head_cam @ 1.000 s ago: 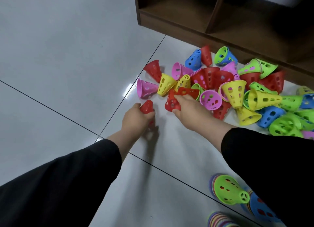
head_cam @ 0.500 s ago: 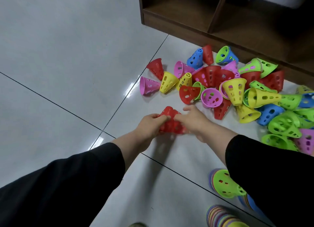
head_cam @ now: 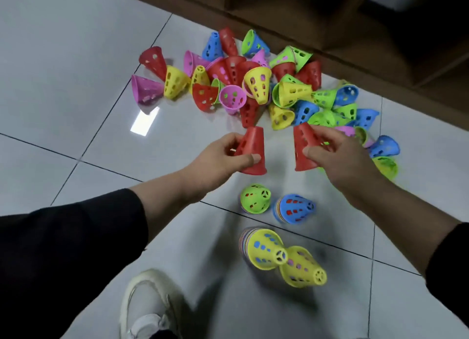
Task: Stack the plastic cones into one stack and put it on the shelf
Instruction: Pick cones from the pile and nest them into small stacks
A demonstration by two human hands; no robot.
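- Everything here sits around the loose pile of cones (head_cam: 253, 84), a jumble of red, yellow, pink, blue and green lying on the grey tiled floor (head_cam: 63, 59) just in front of the dark wooden shelf (head_cam: 330, 21).
- Left of the pile's near edge, the left hand (head_cam: 220, 158) reaches out from a black sleeve (head_cam: 71, 249) and is closed around a red cone (head_cam: 252, 149), thumb on its near side, fingers on the far side; the cone is held narrow end away from the person, off the floor.
- Right of that, also at the pile's near edge, the right hand (head_cam: 332, 155) grips a second red cone (head_cam: 303, 148) the same way, thumb across its front. The two red cones are side by side with a clear gap between them.
- Nearer the person than the pile, between the forearms, stand a green-topped stack (head_cam: 255, 199) and, just beside it, a blue-topped stack (head_cam: 295, 208).
- Nearer still, a yellow-topped stack (head_cam: 264, 248) touches a single yellow cone (head_cam: 303, 267) tipped over to its right.
- At the bottom, well away from the pile, a white shoe (head_cam: 144, 305) shows, blurred.
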